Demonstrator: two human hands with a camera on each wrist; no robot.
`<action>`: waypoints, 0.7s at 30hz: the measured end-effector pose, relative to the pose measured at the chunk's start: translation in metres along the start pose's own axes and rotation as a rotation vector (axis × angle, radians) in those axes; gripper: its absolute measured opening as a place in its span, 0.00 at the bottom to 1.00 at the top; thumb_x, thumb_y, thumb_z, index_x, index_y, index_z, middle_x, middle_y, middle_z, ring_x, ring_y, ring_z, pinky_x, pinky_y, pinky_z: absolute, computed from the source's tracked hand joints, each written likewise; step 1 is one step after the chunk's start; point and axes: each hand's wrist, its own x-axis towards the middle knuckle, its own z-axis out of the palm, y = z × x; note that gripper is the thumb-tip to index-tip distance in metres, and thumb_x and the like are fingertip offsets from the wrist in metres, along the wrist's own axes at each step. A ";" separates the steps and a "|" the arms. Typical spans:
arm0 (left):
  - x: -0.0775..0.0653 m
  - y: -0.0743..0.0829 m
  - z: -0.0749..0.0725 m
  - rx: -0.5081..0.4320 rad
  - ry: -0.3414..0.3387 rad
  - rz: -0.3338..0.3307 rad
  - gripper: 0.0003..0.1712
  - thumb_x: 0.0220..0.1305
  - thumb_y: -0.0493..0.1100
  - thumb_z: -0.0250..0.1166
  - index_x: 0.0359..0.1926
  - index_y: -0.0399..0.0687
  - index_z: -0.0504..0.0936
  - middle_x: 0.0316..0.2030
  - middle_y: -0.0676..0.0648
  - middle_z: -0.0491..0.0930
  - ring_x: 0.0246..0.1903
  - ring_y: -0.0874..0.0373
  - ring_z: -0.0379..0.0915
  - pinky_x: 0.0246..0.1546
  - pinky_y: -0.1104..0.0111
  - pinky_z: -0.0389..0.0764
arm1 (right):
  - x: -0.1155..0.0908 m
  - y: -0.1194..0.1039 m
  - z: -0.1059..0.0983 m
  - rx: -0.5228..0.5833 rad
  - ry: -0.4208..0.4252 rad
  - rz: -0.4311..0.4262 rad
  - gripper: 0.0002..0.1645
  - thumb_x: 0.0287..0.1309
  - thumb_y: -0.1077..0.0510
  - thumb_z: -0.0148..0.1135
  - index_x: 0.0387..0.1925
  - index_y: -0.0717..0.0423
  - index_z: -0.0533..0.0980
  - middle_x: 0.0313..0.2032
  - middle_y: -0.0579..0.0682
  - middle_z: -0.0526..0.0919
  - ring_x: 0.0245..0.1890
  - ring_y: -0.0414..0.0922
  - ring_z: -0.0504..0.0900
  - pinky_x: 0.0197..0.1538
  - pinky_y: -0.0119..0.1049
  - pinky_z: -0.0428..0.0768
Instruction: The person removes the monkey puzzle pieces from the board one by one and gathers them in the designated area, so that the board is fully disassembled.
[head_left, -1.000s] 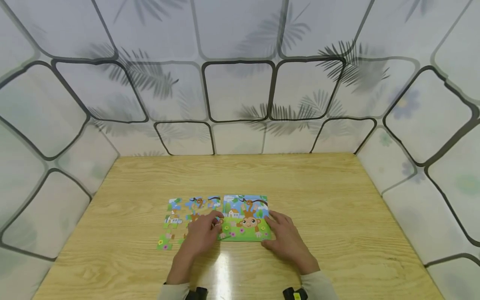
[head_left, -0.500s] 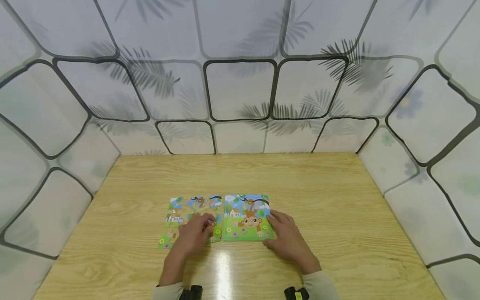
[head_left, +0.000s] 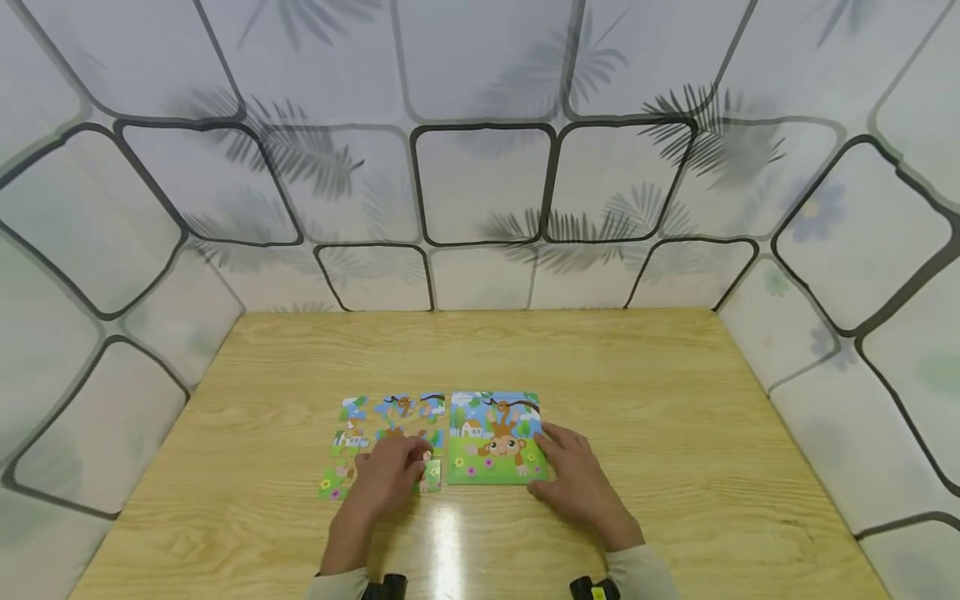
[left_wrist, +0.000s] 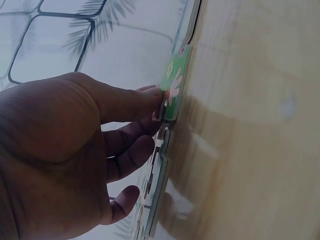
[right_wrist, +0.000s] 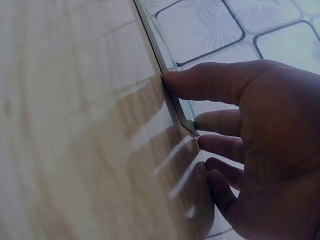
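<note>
My left hand (head_left: 390, 475) pinches a puzzle piece (left_wrist: 173, 92) between thumb and fingers. The piece is green with part of a monkey's hand and flowers, at the lower right of the loose puzzle pieces (head_left: 349, 435). In the left wrist view the other fingers are loosely bent over neighbouring pieces. Right of these lies the square monkey picture board (head_left: 495, 439), with a house, a branch and flowers. My right hand (head_left: 577, 483) rests at the board's right edge, thumb near its lower corner and fingers extended along the side. My left hand hides some middle pieces.
The wooden table (head_left: 637, 375) carries the pieces and the board side by side. Patterned white panels (head_left: 480, 183) enclose it at the back and both sides. A bright light reflection shows on the wood in front of the board.
The left hand has moved left, off the picture board's left edge and over the loose pieces. The piece at its fingers has shifted slightly toward the person. The right hand stays at the board's edge.
</note>
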 end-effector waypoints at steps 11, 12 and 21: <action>0.004 0.001 0.000 -0.044 0.042 0.015 0.13 0.62 0.40 0.65 0.48 0.53 0.82 0.35 0.56 0.83 0.64 0.41 0.67 0.53 0.37 0.61 | 0.000 0.003 -0.001 -0.003 0.028 -0.002 0.43 0.47 0.50 0.73 0.64 0.62 0.70 0.68 0.56 0.66 0.69 0.58 0.61 0.69 0.55 0.61; 0.004 0.001 0.000 -0.056 0.046 0.019 0.13 0.62 0.40 0.64 0.48 0.52 0.82 0.35 0.56 0.83 0.66 0.40 0.65 0.52 0.37 0.61 | 0.000 0.002 -0.001 -0.001 0.028 -0.002 0.43 0.46 0.50 0.73 0.63 0.63 0.70 0.68 0.56 0.66 0.69 0.58 0.61 0.69 0.55 0.61; 0.006 -0.002 -0.001 -0.106 0.076 -0.023 0.16 0.72 0.52 0.53 0.51 0.52 0.80 0.45 0.51 0.80 0.50 0.51 0.72 0.50 0.42 0.64 | 0.000 0.004 0.002 0.013 0.014 -0.023 0.45 0.47 0.50 0.72 0.65 0.62 0.68 0.69 0.57 0.65 0.70 0.58 0.60 0.69 0.55 0.61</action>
